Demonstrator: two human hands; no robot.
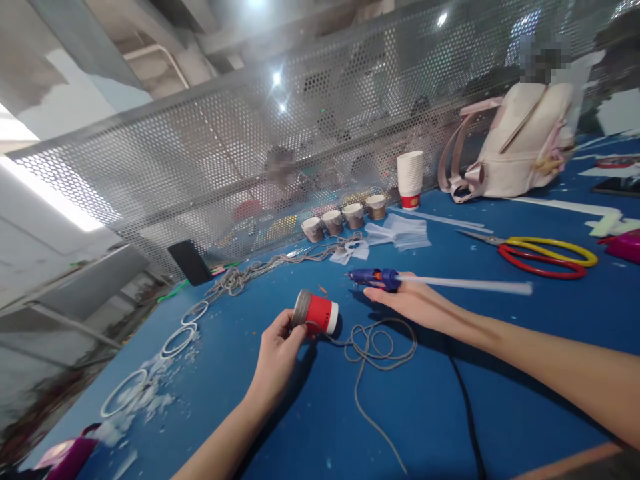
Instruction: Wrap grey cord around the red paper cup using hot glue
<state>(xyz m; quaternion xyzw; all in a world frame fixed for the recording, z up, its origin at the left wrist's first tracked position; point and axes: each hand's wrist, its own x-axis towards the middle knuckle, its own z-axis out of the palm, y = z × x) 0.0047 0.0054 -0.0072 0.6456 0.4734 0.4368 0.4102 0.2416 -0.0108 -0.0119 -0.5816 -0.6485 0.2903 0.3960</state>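
In my left hand [280, 347] is a red and white paper cup [321, 313], tipped on its side. Grey cord [301, 308] is wound around one end of the cup, and its loose length [383, 347] lies in loops on the table to the right. My right hand [405, 297] grips a blue hot glue gun [375, 279], its nozzle pointing left above the table. A long clear glue stick [465, 285] sticks out of the back of the gun. The nozzle and the cup are apart.
Several cord-wrapped cups [354, 216] line the perforated metal screen [225, 153], beside a paper cup stack [411, 177]. Scissors [540, 257] lie right, before a pale backpack [523, 147]. A phone [190, 262], tangled cord [235, 280] and white rings [179, 340] are at left. A black cable [465, 400] crosses the front.
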